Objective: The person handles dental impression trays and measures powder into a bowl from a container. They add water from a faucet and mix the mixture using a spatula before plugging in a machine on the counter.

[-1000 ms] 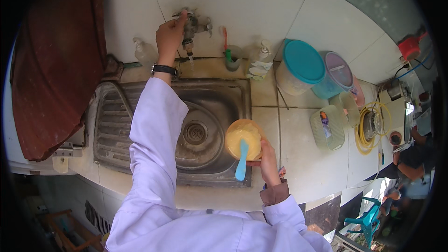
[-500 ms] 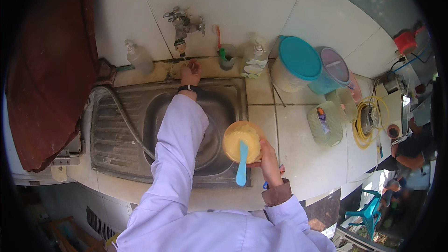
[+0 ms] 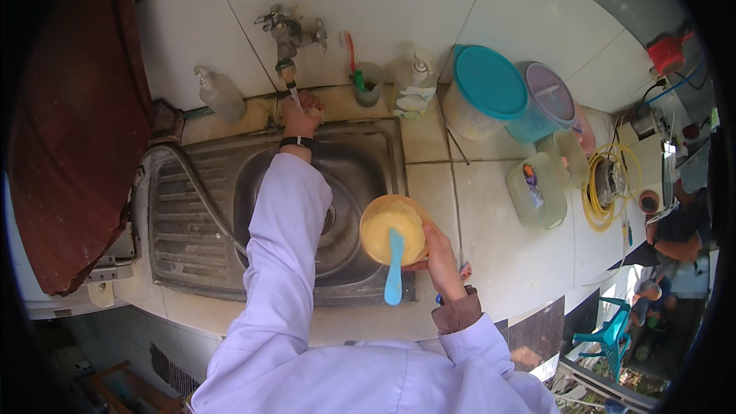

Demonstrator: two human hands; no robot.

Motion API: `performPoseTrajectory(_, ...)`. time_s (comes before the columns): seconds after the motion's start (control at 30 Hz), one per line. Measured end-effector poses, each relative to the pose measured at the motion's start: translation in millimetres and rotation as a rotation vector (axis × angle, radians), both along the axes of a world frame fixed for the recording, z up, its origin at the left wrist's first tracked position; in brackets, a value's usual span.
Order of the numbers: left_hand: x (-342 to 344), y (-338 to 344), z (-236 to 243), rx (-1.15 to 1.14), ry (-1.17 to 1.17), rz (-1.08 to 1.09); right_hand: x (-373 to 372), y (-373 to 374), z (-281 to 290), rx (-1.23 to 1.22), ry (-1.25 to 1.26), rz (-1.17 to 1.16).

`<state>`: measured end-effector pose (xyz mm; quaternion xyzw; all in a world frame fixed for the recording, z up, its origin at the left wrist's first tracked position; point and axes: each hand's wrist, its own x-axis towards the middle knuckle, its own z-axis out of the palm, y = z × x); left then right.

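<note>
My left hand (image 3: pixel 303 110) is under the wall tap (image 3: pixel 286 54), and a thin stream of water runs onto it. Its fingers look curled; whatever may be inside them is hidden. In my right hand (image 3: pixel 438 254) is an orange bowl (image 3: pixel 366 222) of thick pale-yellow paste (image 3: pixel 406 218), held by its right side near the sink's right edge. A light-blue spatula (image 3: pixel 394 276) stands in the paste, its handle lying over the near rim. Below both arms is the metal sink (image 3: pixel 356 176).
Behind the sink stand a clear pump bottle (image 3: pixel 222 96), a cup (image 3: pixel 369 86) with brushes and a second pump bottle (image 3: pixel 415 88). On the right counter are lidded tubs (image 3: pixel 487 96), a green basket (image 3: pixel 537 199) and a coiled yellow hose (image 3: pixel 594 199). A grey hose (image 3: pixel 203 188) crosses the drainboard.
My left hand has turned and its fingers have curled under the tap; the water stream now shows clearly. The bowl stays in my right hand. The whole view has shifted slightly.
</note>
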<state>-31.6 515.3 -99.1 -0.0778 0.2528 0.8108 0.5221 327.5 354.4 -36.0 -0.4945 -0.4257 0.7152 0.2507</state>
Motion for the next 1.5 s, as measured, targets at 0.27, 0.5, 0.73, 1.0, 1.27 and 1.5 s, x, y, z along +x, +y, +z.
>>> performPoseTrajectory(0.27,-40.6,-2.6,-65.2,0.002,-0.092,0.069,-4.6,-2.0,5.5,-0.017,0.020,0.041)
performPoseTrajectory(0.5,-41.2,-12.4,-64.7,0.053,-0.008,-0.195,-2.9,-8.0,13.0,0.012,0.020,0.034)
performPoseTrajectory(0.73,-31.8,-38.1,-13.9,-0.772,1.577,-0.338,-1.7,-7.5,13.1,0.000,0.035,0.014)
performPoseTrajectory(1.0,-42.6,-37.6,169.0,-0.534,2.034,0.439,-4.3,-5.0,18.7,-0.029,0.053,0.090)
performPoseTrajectory(1.27,-60.1,-20.2,184.6,-0.440,2.313,0.202,5.3,5.3,20.6,0.005,0.039,0.073)
performPoseTrajectory(1.5,-63.3,-30.5,190.2,-0.112,2.453,0.189,15.1,5.3,27.1,0.030,0.033,0.000)
